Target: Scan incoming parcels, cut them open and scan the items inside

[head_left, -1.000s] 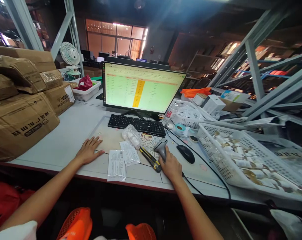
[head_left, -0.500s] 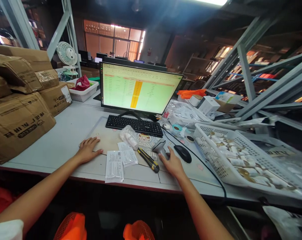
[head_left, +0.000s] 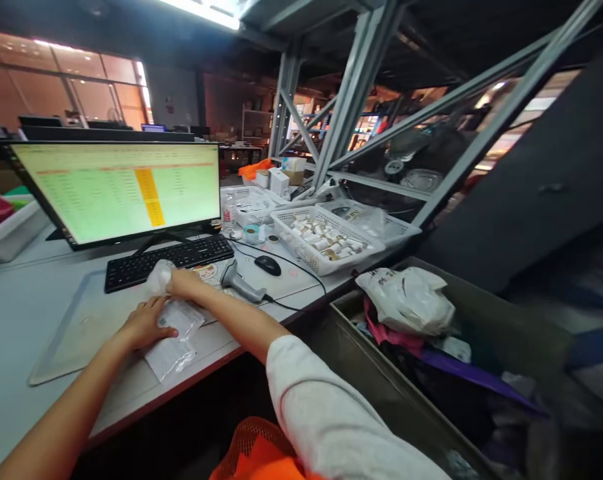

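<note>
Before the keyboard (head_left: 187, 255), the right hand (head_left: 183, 285) grips a plastic-wrapped bundle (head_left: 159, 277); the spread left hand (head_left: 145, 324) seemingly steadies flat packets (head_left: 168, 359).

White tabletop (head_left: 11, 320), reddish front edge. Monitor (head_left: 96, 193) at the back, keyboard (head_left: 131, 270) just in front of its stand. White tub (head_left: 11, 230) back left. Thin mat (head_left: 71, 343) flat between keyboard and front edge. Packets (head_left: 168, 357) near front edge, partly covered. Scanner (head_left: 248, 291) right of those, mouse (head_left: 268, 265) beyond it. Tape roll (head_left: 252, 233) farther back. Basket (head_left: 301, 255) of white rolls near right end, second basket (head_left: 256, 217) behind it.
</note>
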A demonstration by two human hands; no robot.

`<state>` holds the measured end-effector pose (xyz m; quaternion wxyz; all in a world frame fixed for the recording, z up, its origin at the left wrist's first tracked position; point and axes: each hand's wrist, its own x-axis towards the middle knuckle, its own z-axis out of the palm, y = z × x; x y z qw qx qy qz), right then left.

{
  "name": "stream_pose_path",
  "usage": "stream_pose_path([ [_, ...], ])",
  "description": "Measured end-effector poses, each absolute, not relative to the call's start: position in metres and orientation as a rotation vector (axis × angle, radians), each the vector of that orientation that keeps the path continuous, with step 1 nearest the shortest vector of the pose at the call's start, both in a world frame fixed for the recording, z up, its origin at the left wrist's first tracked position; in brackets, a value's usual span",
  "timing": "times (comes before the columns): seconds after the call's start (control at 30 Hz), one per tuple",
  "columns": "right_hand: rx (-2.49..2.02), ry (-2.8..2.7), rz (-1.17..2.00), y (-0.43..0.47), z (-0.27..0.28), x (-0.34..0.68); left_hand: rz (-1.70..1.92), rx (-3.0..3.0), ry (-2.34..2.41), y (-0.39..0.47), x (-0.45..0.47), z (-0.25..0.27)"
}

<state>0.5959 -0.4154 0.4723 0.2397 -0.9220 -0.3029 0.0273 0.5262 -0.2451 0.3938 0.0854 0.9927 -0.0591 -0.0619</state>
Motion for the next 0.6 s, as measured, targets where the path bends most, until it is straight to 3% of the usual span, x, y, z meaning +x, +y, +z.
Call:
stream_pose_path([
  [0.13, -2.518, -0.683, -0.231, -0.515, 0.518, 0.618, -0.157, 2.957, -0.026, -0.24, 0.532, 0.387],
  [0.23, -2.417, -0.233, -0.686, -0.635, 0.581, 0.638, -0.236, 2.982, 0.059, -0.239, 0.542, 0.39],
  [0.37, -2.447, 0.315, -0.728, -0.782, 0.639, 0.646, -0.343, 2.889, 0.163, -0.241, 0.555, 0.4],
  [0.47, -2.433, 0.476, -0.684, -0.838, 0.633, 0.642, -0.4, 2.727, 0.169, -0.24, 0.557, 0.409],
  [0.6, -2.404, 0.471, -0.641, -0.831, 0.587, 0.641, -0.27, 2.55, 0.057, -0.24, 0.542, 0.428],
])
